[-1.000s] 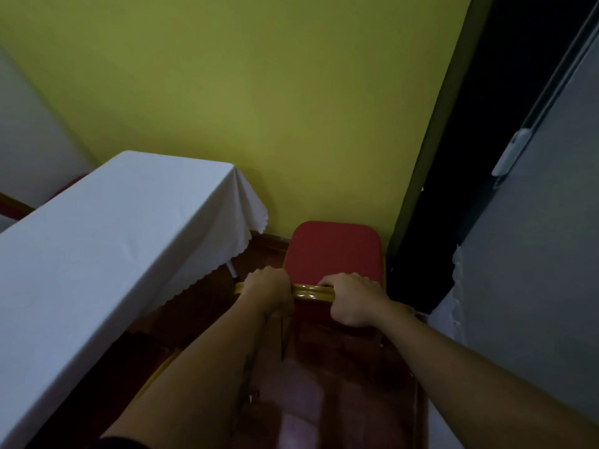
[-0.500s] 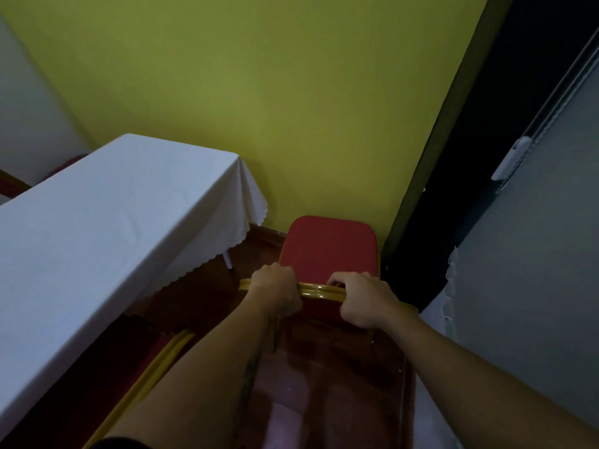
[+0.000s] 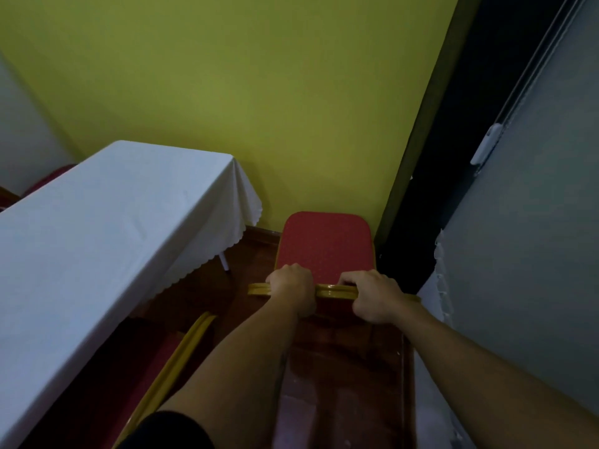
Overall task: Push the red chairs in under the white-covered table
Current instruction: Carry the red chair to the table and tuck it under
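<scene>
A red chair (image 3: pixel 325 244) with a gold frame stands in front of me, its seat facing the yellow wall, to the right of the white-covered table (image 3: pixel 97 241) and apart from it. My left hand (image 3: pixel 293 291) and my right hand (image 3: pixel 376 296) both grip the gold top rail of the chair's back. A second red chair (image 3: pixel 175 361) with a gold backrest rail sits at the lower left, its seat partly under the tablecloth's edge.
The yellow wall (image 3: pixel 259 108) closes off the space just beyond the chair. A dark door frame (image 3: pixel 431 189) and a grey panel (image 3: pixel 534 238) with a white cloth edge stand close on the right. The floor is dark polished wood (image 3: pixel 340 384). Another red chair back (image 3: pixel 48 178) shows behind the table.
The chair has slid slightly to the right and away from me with both hands still on its rail. More of the second chair's gold rail shows at the lower left.
</scene>
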The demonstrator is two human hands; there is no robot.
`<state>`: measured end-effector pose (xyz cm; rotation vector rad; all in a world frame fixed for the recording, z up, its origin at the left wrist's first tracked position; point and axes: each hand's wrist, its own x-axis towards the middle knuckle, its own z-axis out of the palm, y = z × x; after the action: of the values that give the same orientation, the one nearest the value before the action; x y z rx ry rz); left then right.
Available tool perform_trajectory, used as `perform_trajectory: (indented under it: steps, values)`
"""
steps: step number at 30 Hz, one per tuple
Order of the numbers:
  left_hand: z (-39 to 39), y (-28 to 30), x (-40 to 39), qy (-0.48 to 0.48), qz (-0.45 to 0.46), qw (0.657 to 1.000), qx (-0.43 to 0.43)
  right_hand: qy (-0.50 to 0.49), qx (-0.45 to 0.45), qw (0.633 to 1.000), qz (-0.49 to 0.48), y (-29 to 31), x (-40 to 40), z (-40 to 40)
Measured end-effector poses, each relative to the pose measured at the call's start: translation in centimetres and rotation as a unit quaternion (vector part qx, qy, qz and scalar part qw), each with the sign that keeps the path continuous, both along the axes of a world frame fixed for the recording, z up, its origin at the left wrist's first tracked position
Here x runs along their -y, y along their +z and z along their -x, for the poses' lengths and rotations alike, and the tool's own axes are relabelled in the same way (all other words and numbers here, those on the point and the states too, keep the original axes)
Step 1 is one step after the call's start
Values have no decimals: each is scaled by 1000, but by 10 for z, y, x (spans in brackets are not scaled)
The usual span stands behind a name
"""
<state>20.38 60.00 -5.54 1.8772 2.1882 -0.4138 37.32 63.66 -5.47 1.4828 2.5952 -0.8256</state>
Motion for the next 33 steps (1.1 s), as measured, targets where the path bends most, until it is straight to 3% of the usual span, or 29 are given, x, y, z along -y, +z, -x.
perform_trajectory:
  steps: [7, 15, 18, 20, 22, 24, 26, 28, 30, 31, 33]
  values:
    - [-11, 20, -12, -13, 15, 1000, 18, -34, 36, 999, -18, 18, -16, -4]
    - [-32, 14, 1, -55, 49, 997, -2, -76, 62, 994, -46, -1, -6, -31]
    - [-31, 12, 3, -75, 40, 996, 4, -161, 46, 980, -107, -18, 1, -42]
    - [-18, 7, 6, -75, 40, 995, 53, -270, 4, 958, -92, -29, 11, -44]
    - [5, -2, 15, -49, 58, 985, 153, -387, -89, 918, -9, -35, 21, -46]
    - [31, -16, 25, -9, 54, 969, 243, -435, -195, 877, 58, -40, 28, -48]
    - [47, -25, 33, 15, 33, 962, 270, -471, -297, 827, 84, -39, 33, -50]
    - [51, -31, 36, 23, 19, 965, 262, -522, -457, 699, 173, -37, 37, -49]
    - [49, -33, 38, 23, 6, 968, 249, -505, -567, 565, 323, -31, 44, -40]
    - [48, -33, 38, 17, 3, 971, 240, -479, -585, 535, 378, -28, 48, -32]
    - [47, -32, 38, 7, 9, 975, 221, -443, -573, 547, 418, -21, 53, -12]
